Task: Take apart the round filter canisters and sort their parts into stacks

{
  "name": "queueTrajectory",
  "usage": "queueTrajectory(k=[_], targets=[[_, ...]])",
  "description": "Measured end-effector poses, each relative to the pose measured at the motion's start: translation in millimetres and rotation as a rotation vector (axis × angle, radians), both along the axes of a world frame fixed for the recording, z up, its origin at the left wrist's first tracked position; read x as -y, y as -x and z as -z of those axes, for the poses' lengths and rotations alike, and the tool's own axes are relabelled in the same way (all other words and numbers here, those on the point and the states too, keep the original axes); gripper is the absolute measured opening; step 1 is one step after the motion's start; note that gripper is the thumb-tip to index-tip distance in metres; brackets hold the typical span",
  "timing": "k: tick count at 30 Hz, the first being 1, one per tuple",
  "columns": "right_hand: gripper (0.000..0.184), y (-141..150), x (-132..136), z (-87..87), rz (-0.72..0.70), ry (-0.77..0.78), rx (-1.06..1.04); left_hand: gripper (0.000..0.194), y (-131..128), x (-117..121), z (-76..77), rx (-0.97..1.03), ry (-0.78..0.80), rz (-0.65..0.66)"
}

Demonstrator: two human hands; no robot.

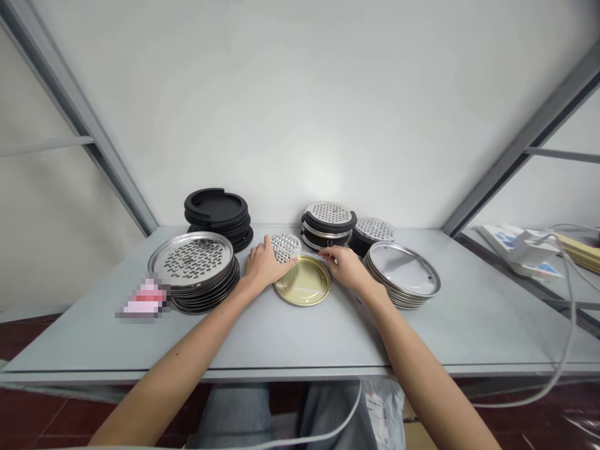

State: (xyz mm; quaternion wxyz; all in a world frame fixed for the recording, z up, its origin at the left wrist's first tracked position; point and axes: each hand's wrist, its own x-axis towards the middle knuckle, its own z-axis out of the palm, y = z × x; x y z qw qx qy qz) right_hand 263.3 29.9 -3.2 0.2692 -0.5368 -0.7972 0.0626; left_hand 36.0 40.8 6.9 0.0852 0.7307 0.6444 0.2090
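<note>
My left hand grips a round perforated metal grater disc by its left edge, tilted over the back rim of a shallow gold-coloured round dish. At the right rim of that dish is my right hand, thumb and fingertips pressed together; what they hold, if anything, cannot be made out. Behind my hands stands a stack of black rings and metal rims topped by a perforated disc. A stack of shallow silver round dishes is beside my right wrist.
Left of my left arm stands a tall stack of larger grater discs, with black notched rings behind it. More perforated discs lie at the back right. A pixelated pink item is at left. A white cable hangs at right.
</note>
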Motion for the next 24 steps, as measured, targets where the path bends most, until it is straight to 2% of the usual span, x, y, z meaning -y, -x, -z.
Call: queueTrajectory(k=[4,7,12,15,19,24], targets=[[0.037,-6.6,0.8,-1.4,0.032,0.076,0.13,0.101,-7.9,-10.4,9.4,-0.025,0.014,-0.006],[0.034,-6.8,3.3,-2.0,0.042,0.154,0.212,0.099,-9.3,-13.5,19.3,-0.017,0.023,-0.002],[0.031,-7.8,4.2,-2.7,-0.004,0.199,0.221,0.083,-4.2,-10.8,24.7,0.035,-0.057,0.039],[0.027,-9.7,4.0,-3.9,-0.018,0.211,0.197,0.067,6.9,-2.3,19.6,0.084,-0.145,0.221],[0.017,-11.0,3.8,-4.4,-0.037,0.234,0.149,0.06,29.5,19.2,10.7,0.023,-0.133,0.545],[0.01,-12.3,0.9,1.2,-0.009,0.275,0.12,0.06,48.3,41.6,2.1,0.02,-0.087,0.661]])
